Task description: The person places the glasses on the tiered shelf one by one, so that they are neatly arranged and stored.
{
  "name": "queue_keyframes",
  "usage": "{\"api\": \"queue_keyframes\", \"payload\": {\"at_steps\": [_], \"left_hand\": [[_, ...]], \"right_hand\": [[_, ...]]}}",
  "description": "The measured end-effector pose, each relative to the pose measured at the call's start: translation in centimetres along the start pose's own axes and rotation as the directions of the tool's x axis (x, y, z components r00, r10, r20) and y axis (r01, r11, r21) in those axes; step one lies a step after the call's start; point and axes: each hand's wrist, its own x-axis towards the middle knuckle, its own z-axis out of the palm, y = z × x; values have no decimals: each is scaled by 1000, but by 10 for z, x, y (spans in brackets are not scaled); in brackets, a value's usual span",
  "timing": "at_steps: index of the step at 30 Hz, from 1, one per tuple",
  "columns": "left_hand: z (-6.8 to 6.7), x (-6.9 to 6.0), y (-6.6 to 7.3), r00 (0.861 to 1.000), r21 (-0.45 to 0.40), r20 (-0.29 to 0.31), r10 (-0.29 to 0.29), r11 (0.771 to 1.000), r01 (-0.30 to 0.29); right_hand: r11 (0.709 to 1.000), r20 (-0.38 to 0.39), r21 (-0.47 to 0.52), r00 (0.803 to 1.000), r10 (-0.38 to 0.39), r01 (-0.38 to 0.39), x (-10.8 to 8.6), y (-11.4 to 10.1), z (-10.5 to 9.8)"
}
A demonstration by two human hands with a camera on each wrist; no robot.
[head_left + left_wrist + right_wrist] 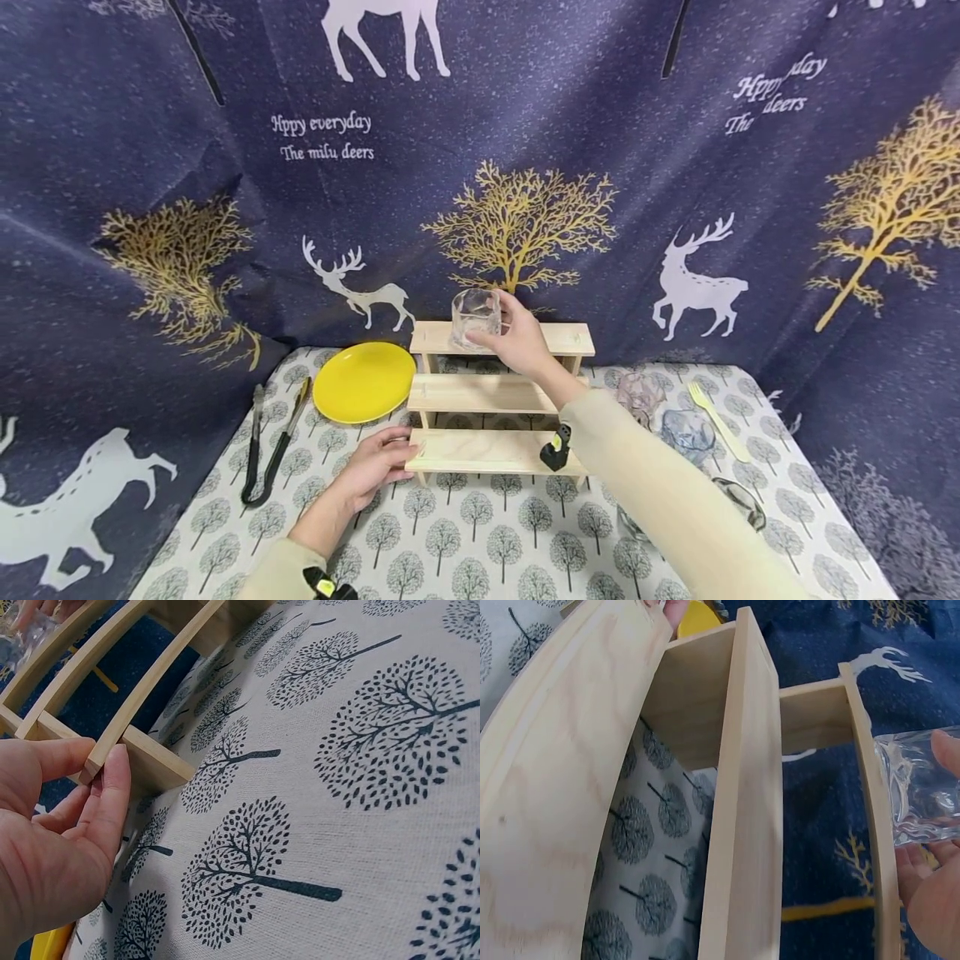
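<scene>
A clear glass cup [476,318] is at the top tier of a three-step wooden rack [480,450]. My right hand [517,335] grips the cup from its right side, thumb in front. In the right wrist view the cup [922,786] has its base against or very near the top board. My left hand [378,460] pinches the left end of the lowest board, as the left wrist view shows with the thumb and fingers [114,784] on the board's corner.
Left of the rack lie a yellow plate [364,382] and black-handled tongs [264,467]. On the right are a pinkish glass [639,392], a bluish glass [688,433], a yellow fork [718,421] and a dark-tinted glass [741,500]. Another clear glass [628,525] is partly behind my right sleeve.
</scene>
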Motion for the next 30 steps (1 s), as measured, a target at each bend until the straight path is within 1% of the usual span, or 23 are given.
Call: {"api": "queue_keyframes", "payload": {"at_steps": [8,12,15,19,22,26,30], "left_hand": [[1,1,0,1000,-12,-1,-6,1000,6],[1,0,0,1000,-14,4,-7,1000,7],[0,-1,0,1000,-11,8,-3,1000,3],[1,-1,0,1000,-2,6,-5,1000,5],[1,-2,1,1000,5,13,-5,1000,5],[0,-2,0,1000,0,15,-5,1000,5],[-1,1,-2,1000,-5,10,-5,1000,5]], "right_hand": [[1000,-3,5,1000,5,-5,6,-4,14],[1000,3,10,1000,16,-16,7,-6,16],[1000,14,-1,1000,11,-11,6,-8,14],[1000,30,-10,999,-18,18,3,-13,3],[999,45,-13,998,-33,34,0,-17,-9],[998,69,-36,997,-42,44,-9,-25,-31],[996,86,-69,995,-48,54,-20,-32,-57]]}}
